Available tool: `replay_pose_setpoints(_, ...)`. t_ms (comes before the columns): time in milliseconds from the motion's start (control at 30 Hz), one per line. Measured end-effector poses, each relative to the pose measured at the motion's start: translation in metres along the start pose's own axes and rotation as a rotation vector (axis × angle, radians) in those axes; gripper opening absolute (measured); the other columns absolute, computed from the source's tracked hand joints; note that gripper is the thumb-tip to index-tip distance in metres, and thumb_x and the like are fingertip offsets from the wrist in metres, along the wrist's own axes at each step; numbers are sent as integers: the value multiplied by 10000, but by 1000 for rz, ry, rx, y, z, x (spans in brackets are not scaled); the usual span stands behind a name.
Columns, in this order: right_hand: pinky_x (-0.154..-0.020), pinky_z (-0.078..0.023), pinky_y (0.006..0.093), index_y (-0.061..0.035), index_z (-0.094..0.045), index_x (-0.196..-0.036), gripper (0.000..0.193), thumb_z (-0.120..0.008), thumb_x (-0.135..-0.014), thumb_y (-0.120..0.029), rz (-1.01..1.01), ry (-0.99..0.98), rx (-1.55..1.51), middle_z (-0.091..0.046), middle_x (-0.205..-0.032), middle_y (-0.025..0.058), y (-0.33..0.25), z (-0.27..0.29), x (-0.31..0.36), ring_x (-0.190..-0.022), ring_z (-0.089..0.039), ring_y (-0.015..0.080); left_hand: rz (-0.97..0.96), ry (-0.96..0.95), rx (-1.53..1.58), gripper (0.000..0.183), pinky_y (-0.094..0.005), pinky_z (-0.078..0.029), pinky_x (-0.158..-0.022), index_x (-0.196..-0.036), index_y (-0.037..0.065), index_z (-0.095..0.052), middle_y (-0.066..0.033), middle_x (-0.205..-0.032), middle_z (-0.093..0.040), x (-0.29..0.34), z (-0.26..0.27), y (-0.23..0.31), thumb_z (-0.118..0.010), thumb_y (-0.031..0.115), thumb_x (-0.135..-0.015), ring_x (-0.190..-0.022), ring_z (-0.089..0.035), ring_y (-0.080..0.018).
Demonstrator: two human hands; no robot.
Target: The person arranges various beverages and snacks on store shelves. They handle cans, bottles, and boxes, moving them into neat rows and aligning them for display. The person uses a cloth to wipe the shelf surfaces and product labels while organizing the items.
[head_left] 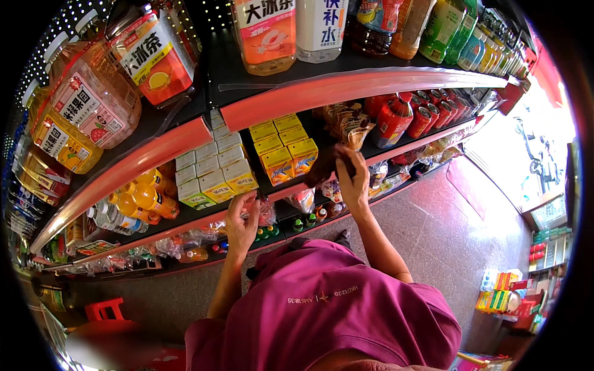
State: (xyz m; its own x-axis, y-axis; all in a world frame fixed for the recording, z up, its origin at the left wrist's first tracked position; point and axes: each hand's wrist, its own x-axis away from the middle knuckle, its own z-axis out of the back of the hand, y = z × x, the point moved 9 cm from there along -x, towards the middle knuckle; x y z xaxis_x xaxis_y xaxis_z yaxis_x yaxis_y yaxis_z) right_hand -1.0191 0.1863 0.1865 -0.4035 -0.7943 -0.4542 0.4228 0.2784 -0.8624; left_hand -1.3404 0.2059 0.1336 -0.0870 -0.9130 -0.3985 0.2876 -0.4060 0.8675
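My left hand (242, 221) is at the front edge of the middle shelf, just below the white and yellow drink cartons (215, 173). Its fingers are bent but apart, and nothing shows in them. My right hand (354, 185) reaches up to the same shelf, its fingers closed on a dark brown item (322, 167) whose kind I cannot make out. That item is beside the yellow and orange drink cartons (288, 151). Just beyond my right hand are brown-and-gold packs (357, 133), partly covered by the shelf above.
Large drink bottles (266, 34) line the top shelf, whose pink front strip (359, 86) overhangs the middle one. Red cans (424, 119) and a red bottle (393, 123) stand right of my hand, orange drink bottles (148, 201) to the left. A red stool (105, 309) is at lower left.
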Motion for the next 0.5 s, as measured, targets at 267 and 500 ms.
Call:
replay_pose_setpoints(267,-976,-504,473,-76,-704,-1211,363,-729,-849,-57,482,-289,467,-632,-1177,149,-37,-104,-26,-1096,-577,396,67,-44,108,213,-282,-519,-683,-1185,47,-716,-82,-1003,-738,8,-1,2,-721,113,-983,-847,-694,-142)
replay_pose_setpoints(500,-905,-539,494,-120,-716,-1132,268,-728,-865,-127,677,-370,769,-687,-1180,159,23,-195,-122,-1083,-635,385,250,131,-102,261,-306,-548,-713,-1231,50,-719,-102,-1071,-760,77,78,-55,-697,180,-1006,-927,-738,-168)
